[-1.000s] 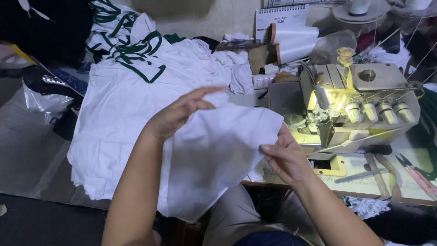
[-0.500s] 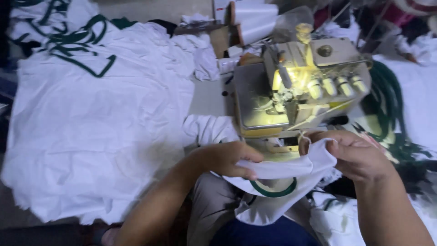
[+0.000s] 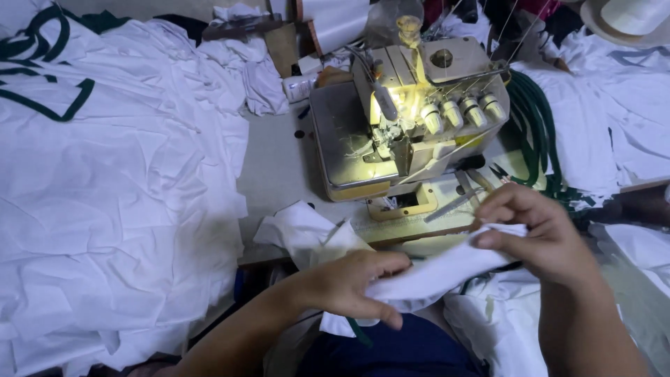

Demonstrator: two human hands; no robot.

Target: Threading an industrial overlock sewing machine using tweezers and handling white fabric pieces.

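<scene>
Two hands grip one white cloth piece (image 3: pixel 440 272), stretched between them low in view, just in front of the surface (image 3: pixel 279 167) edge, above the lap. Left hand (image 3: pixel 356 286) closed round the cloth's left end, fingers curled over, thumb under. Right hand (image 3: pixel 534 234) pinches the right end, fingers bent, cloth edge btwn thumb & fingertips. A bit of green trim (image 3: pixel 359 331) hangs below the left hand.

Behind the hands: sewing machine (image 3: pixel 412 115) on the surface, its lamp lit, w/ a row of pale knobs (image 3: pixel 460 112) on the front. Loose white scrap (image 3: pixel 307 234) lies at the surface edge, just beside the left hand. Big pile of white fabric (image 3: pixel 112 209) fills the left side, some pcs w/ green edging (image 3: pixel 49 108). Coil of green trim (image 3: pixel 537 132) right of the machine, more white fabric (image 3: pixel 600 119) past it. Thread cone (image 3: pixel 335 21) stands behind the machine.
</scene>
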